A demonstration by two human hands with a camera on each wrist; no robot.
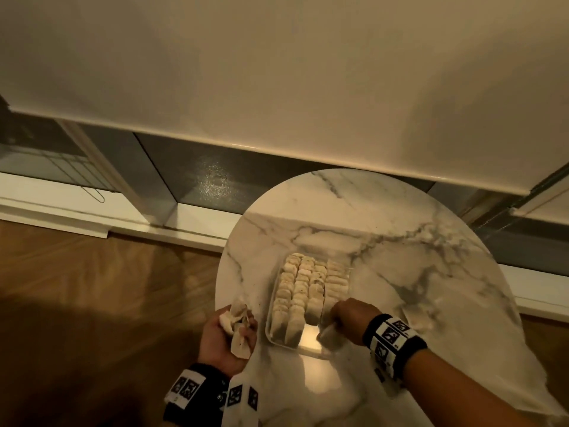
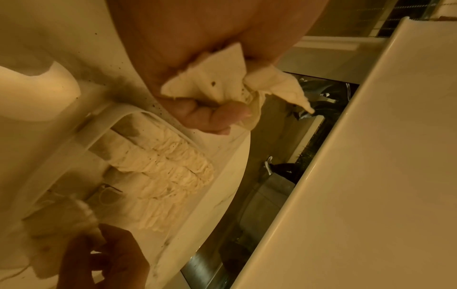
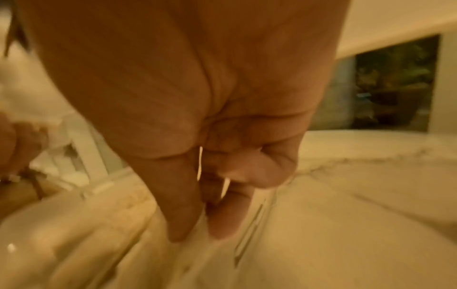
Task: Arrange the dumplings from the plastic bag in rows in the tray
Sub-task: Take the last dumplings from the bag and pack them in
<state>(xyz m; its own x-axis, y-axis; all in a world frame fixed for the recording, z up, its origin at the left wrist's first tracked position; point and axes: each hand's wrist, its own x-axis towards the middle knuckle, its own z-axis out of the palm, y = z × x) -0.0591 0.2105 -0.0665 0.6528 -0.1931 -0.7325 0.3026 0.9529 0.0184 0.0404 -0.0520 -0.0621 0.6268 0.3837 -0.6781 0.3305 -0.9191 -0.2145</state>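
STEP: setting a pale pleated dumpling (image 1: 330, 333) into the short fourth row of the clear rectangular plastic tray (image 1: 311, 350), right hand (image 1: 354, 317) pinching it, seating upright against neighbours | LEFT: left hand (image 1: 226, 337) clutching spare dumplings (image 1: 235, 329) | ROOM: tray sitting near the round marble surface (image 1: 415, 266) front-left edge, open marble lying right and behind.

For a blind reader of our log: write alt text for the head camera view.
A person's right hand sets a dumpling at the near end of a clear tray holding four rows of dumplings, while the left hand holds more dumplings beside it. The tray sits on a round marble table over a wooden floor.
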